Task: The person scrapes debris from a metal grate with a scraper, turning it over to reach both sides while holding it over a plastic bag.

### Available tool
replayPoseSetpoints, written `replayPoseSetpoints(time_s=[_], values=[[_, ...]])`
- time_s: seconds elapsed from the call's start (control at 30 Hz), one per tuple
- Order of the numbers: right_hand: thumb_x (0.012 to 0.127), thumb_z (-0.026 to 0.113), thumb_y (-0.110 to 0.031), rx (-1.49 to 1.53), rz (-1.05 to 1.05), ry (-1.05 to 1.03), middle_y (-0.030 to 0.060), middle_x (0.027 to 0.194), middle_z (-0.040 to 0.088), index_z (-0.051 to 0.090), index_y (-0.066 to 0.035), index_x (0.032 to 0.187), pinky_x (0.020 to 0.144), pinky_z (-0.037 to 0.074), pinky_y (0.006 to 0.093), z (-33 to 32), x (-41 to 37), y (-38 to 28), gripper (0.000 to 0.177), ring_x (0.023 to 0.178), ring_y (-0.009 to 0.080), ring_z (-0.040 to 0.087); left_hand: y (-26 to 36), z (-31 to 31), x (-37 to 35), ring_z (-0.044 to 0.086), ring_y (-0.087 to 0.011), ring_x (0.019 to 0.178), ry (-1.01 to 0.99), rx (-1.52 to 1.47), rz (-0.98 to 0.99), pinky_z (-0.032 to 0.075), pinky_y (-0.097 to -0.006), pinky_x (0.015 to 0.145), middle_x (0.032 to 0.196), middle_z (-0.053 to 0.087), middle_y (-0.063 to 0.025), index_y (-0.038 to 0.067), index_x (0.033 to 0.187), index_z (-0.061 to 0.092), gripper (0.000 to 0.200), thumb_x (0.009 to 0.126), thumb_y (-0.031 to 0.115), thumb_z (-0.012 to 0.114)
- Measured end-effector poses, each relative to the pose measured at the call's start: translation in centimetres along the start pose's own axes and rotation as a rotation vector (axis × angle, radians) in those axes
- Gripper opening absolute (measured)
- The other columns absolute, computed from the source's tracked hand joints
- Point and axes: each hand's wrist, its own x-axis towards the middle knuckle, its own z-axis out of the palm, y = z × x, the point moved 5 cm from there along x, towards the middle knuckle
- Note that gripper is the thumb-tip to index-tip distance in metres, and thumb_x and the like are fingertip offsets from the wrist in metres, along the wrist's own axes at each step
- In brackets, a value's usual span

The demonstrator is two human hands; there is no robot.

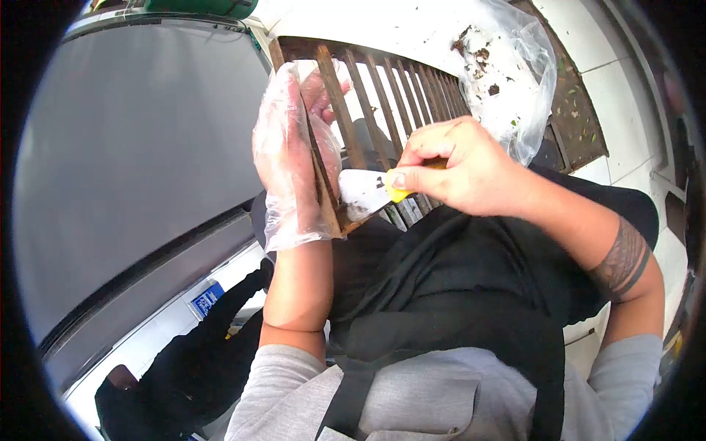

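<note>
My left hand (283, 151), in a clear plastic glove, is wrapped around the end board of a brown wooden slatted rack (340, 110). The rack lies across my lap, its slats running away to the upper right. In my bare right hand (465, 170) is a scraper (362, 194) with a yellow handle and a flat, broad blade. Dark residue marks the blade, which lies at the inner corner of the rack beside the end board. My right fingers close around the handle and hide part of it.
A clear plastic bag (542, 62) lies at the upper right, with dark clumps of dirt (482, 55) by it on the white surface. On the left stands a large grey panel (147, 154). A blue box (207, 298) and black cloth (184, 367) show at the lower left.
</note>
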Motion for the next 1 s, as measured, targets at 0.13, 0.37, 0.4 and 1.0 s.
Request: replayPoseSetpoints(time_s=[0.13, 0.37, 0.4, 1.0], values=[[0.093, 0.076, -0.019, 0.041, 0.117, 0.147, 0.0123, 0.072, 0.07, 0.076, -0.002, 0.086, 0.063, 0.051, 0.0346, 1.9, -1.1, -0.3, 0.018, 0.064, 0.016, 0.066, -0.2, -0.9, 0.9, 0.071, -0.03, 0.107, -0.079, -0.027, -0.002, 0.047, -0.0373, 0.088, 0.123, 0.071, -0.0223, -0.003, 0.137, 0.054, 0.047, 0.107, 0.033, 0.061], [0.102, 0.072, -0.03, 0.445, 0.36, 0.154, 0.0008, 0.066, 0.065, 0.074, 0.003, 0.089, 0.051, 0.046, 0.0281, 3.8, -2.4, -0.2, 0.035, 0.056, 0.0082, 0.058, -0.1, -1.4, 1.1, 0.072, -0.0299, 0.101, -0.096, -0.022, -0.02, 0.048, -0.0376, 0.085, 0.12, 0.072, -0.0215, -0.003, 0.135, 0.055, 0.046, 0.107, 0.033, 0.062], [0.102, 0.071, -0.032, 0.489, 0.381, 0.221, 0.0006, 0.065, 0.064, 0.074, 0.002, 0.091, 0.049, 0.044, 0.0271, 3.2, -2.4, -0.1, 0.035, 0.054, 0.0067, 0.057, -0.1, -1.4, 0.8, 0.071, -0.0301, 0.102, -0.093, -0.029, -0.038, 0.048, -0.0378, 0.086, 0.121, 0.071, -0.0221, -0.004, 0.135, 0.055, 0.048, 0.107, 0.034, 0.061], [0.091, 0.066, -0.007, 0.14, -0.092, 0.132, 0.0242, 0.079, 0.068, 0.07, 0.011, 0.101, 0.067, 0.055, 0.0431, 4.6, -5.3, -3.6, 0.021, 0.071, 0.0392, 0.068, 0.0, -2.0, 0.6, 0.062, -0.0414, 0.116, -0.044, -0.244, -0.132, 0.05, -0.0485, 0.093, 0.122, 0.065, -0.0164, 0.0, 0.123, 0.063, 0.04, 0.111, 0.035, 0.049]])
